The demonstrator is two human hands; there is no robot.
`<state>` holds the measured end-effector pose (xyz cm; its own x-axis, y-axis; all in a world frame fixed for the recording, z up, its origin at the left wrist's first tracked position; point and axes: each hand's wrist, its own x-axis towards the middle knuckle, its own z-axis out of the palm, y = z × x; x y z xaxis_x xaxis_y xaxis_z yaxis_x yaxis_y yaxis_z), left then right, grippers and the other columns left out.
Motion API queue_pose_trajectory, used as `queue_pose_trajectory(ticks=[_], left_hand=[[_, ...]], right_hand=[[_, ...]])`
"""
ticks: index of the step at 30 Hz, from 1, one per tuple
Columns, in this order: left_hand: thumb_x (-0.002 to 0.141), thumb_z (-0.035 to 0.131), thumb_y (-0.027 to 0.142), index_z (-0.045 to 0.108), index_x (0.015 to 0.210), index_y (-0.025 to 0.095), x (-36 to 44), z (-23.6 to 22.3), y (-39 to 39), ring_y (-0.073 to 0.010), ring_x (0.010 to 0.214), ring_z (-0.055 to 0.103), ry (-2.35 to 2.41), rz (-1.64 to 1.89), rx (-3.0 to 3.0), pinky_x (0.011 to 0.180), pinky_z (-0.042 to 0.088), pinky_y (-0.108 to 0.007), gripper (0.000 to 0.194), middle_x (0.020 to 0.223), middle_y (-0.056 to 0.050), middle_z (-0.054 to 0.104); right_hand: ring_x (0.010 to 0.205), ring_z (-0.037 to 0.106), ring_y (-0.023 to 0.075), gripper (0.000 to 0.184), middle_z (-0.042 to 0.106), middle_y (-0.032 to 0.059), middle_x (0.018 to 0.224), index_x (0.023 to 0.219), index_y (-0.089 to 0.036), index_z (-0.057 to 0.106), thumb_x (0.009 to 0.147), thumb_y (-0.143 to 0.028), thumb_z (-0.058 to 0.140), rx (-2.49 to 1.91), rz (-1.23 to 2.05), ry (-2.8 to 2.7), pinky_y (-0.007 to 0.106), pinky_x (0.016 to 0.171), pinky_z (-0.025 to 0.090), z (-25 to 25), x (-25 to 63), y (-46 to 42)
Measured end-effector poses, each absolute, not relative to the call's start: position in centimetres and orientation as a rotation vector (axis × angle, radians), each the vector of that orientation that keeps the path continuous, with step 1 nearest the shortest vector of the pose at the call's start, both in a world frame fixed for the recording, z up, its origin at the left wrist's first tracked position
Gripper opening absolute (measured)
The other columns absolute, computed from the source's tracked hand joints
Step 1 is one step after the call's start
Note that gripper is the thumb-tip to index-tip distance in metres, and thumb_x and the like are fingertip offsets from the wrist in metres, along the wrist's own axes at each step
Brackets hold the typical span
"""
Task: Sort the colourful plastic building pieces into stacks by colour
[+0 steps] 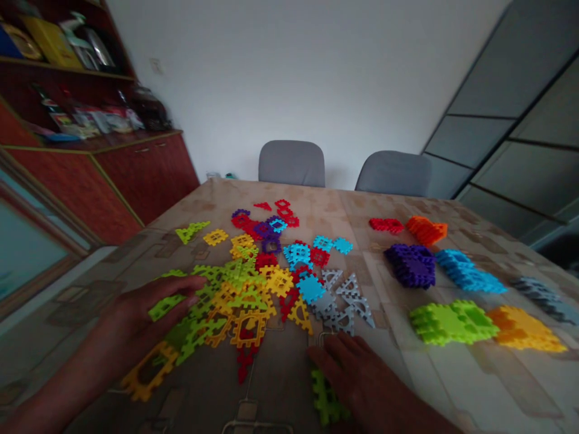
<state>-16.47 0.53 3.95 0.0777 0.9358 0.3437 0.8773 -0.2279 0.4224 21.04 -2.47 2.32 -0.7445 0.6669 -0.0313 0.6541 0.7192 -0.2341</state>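
Closest to us, our left hand [145, 319] lies spread, its fingers reaching over a lime-green plastic building piece [165, 307], with a yellow frame piece [149, 371] just below it. Neither is pinched. Both sit at the near-left side of a loose heap of notched pieces [244, 289], which sprawls across the middle of the surface [316, 205]: mostly green and yellow toward us, red, purple and blue toward the far edge, and grey triangles [346, 301] along its right side. Our right hand [357, 380] rests open near the surface's near edge, fingers loosely spread and pinching nothing, beside a green piece [325, 398] that lies partly under it. (Two grey chairs [344, 166] wait beyond the far edge.) Toward the right edge, pieces already sit in single-colour stacks: a red stack [386, 225], a purple stack [409, 265], an orange stack [425, 230], a lime-green stack [452, 322], a blue stack [468, 271], a yellow stack [525, 328] and a grey stack [540, 298]. Seven colours stand stacked, while the central heap remains mixed and loose.
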Motion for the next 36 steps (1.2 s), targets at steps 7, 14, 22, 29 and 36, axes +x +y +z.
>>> queue_pose_trajectory(ticks=[7, 14, 22, 29, 36], left_hand=[[0.098, 0.052, 0.051, 0.071, 0.117, 0.026, -17.0, 3.5, 1.6, -0.0258, 0.107, 0.072, 1.786, 0.760, 2.204, 0.098, 0.054, -0.037, 0.037, 0.119, -0.003, 0.077], [0.099, 0.049, 0.048, 0.061, 0.136, 0.021, -15.2, 3.4, 6.0, -0.0301, 0.128, 0.060, 1.548, 0.614, 2.444, 0.110, 0.045, -0.044, 0.048, 0.139, -0.011, 0.065], [0.095, 0.060, 0.035, 0.068, 0.125, 0.023, -12.7, 1.6, 7.8, -0.0293, 0.122, 0.062, 1.388, 0.517, 2.519, 0.108, 0.045, -0.041, 0.033, 0.128, -0.010, 0.069], [0.100, 0.050, 0.029, 0.070, 0.119, 0.025, -14.6, 2.0, 8.3, -0.0242, 0.111, 0.069, 1.357, 0.573, 2.463, 0.098, 0.050, -0.035, 0.028, 0.120, -0.005, 0.075], [0.095, 0.047, 0.022, 0.073, 0.111, 0.024, -14.9, 3.5, 8.1, -0.0214, 0.104, 0.072, 1.312, 0.630, 2.414, 0.094, 0.052, -0.032, 0.031, 0.113, -0.004, 0.078]], right_hand=[[0.089, 0.069, 0.0255, 0.040, 0.074, 0.0051, 0.103, 0.124, -0.026, 0.064, 0.085, -0.024, 0.073, -0.976, 0.253, -2.773, 0.039, 0.083, 0.054, -0.6, 23.2, -1.3], [0.109, 0.066, 0.0261, 0.056, 0.071, 0.0097, 0.123, 0.134, -0.021, 0.060, 0.080, -0.011, 0.072, -1.084, 0.403, -2.674, 0.035, 0.096, 0.051, 3.4, 23.5, -1.2], [0.107, 0.068, 0.0267, 0.049, 0.072, 0.0096, 0.119, 0.130, -0.022, 0.065, 0.083, -0.007, 0.065, -1.215, 0.533, -2.714, 0.038, 0.093, 0.055, 3.9, 23.0, -0.8], [0.109, 0.067, 0.0263, 0.048, 0.071, 0.0099, 0.120, 0.132, -0.021, 0.063, 0.086, -0.007, 0.063, -1.166, 0.544, -2.709, 0.037, 0.095, 0.053, 3.5, 23.2, -0.8], [0.106, 0.068, 0.0257, 0.050, 0.072, 0.0086, 0.116, 0.133, -0.022, 0.061, 0.085, -0.007, 0.064, -1.086, 0.466, -2.704, 0.036, 0.093, 0.054, 2.2, 23.8, -0.4]])
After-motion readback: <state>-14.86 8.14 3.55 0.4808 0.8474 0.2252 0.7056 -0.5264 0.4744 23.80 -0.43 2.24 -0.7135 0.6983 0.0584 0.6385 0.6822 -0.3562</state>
